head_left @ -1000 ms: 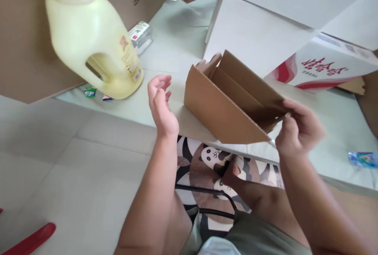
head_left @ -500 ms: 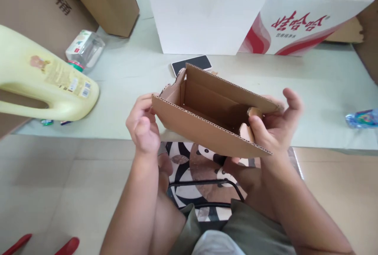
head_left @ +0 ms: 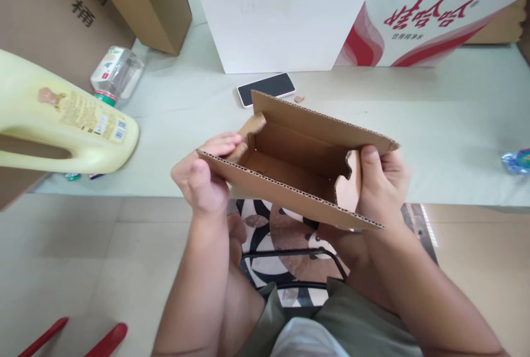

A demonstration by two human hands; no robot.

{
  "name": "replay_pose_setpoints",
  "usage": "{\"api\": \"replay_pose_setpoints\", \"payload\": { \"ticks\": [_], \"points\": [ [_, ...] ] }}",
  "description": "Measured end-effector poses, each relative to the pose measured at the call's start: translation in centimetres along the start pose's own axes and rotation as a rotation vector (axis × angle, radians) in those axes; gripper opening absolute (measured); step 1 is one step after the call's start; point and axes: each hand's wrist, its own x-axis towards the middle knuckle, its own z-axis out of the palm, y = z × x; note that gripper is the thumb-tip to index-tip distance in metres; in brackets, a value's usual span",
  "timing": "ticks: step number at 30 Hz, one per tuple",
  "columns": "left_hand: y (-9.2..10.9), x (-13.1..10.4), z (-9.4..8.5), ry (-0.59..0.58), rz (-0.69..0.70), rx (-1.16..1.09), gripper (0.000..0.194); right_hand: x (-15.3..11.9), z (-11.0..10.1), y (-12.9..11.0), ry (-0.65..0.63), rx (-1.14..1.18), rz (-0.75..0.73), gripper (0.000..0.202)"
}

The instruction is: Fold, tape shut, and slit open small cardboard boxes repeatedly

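A small brown cardboard box (head_left: 293,201) with its top open is held above the table's front edge, tilted, its long walls running down to the right. At its left end is my left hand (head_left: 207,177), fingers pressed on the notched end flap (head_left: 253,125), which leans inward, and thumb outside the near wall. My right hand (head_left: 385,183) grips the other end, with the thumb at the top of the right notched flap (head_left: 350,183) and the fingers partly hidden behind the far wall. Just behind the box lies a phone (head_left: 268,90), beside a cardboard scrap (head_left: 299,99).
A yellow jug (head_left: 83,120) and a clear bottle (head_left: 120,73) lie on the left of the table (head_left: 434,142). White cartons (head_left: 285,20) and a brown box (head_left: 161,9) stand along the back. A blue-labelled bottle (head_left: 517,162) is at the right edge.
The left flap now leans inward under my left fingers. My right thumb has moved from inside the box up onto the right flap, which stands more upright. The view has shifted slightly.
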Motion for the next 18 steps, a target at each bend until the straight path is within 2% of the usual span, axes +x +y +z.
{"api": "replay_pose_setpoints", "payload": {
  "ticks": [3, 5, 8, 10, 12, 13, 15, 17, 18],
  "points": [
    [-0.1, 0.1, -0.6, -0.074, -0.048, 0.047, 0.049, -0.3, 0.1, -0.3, -0.016, -0.021, 0.020, 0.022],
    [-0.1, 0.2, -0.8, -0.116, -0.087, 0.068, 0.045, -0.6, 0.2, -0.5, -0.072, -0.006, 0.063, 0.020],
    [0.0, 0.2, -0.7, -0.141, -0.067, 0.055, 0.038, -1.0, 0.0, -0.2, -0.184, 0.048, 0.059, 0.027],
    [-0.2, 0.2, -0.6, -0.141, -0.051, 0.031, 0.030, -1.1, -0.3, 0.4, -0.257, 0.085, -0.027, 0.030],
    [-0.8, 0.4, -0.7, -0.174, -0.014, 0.017, 0.035, -1.0, -0.6, 1.1, -0.351, 0.144, -0.178, 0.028],
    [-1.1, 0.6, -0.9, -0.223, 0.042, 0.020, 0.038, -0.9, -0.8, 1.5, -0.396, 0.181, -0.259, 0.028],
    [-1.8, 0.9, -1.4, -0.315, 0.168, 0.030, 0.043, -0.7, -1.1, 2.1, -0.452, 0.232, -0.386, 0.039],
    [-2.1, 1.1, -1.7, -0.361, 0.208, 0.065, 0.041, -0.7, -1.3, 2.2, -0.457, 0.212, -0.421, 0.044],
    [-2.1, 1.1, -1.9, -0.376, 0.210, 0.088, 0.037, -0.7, -1.4, 2.2, -0.460, 0.173, -0.415, 0.038]
  ]
}}
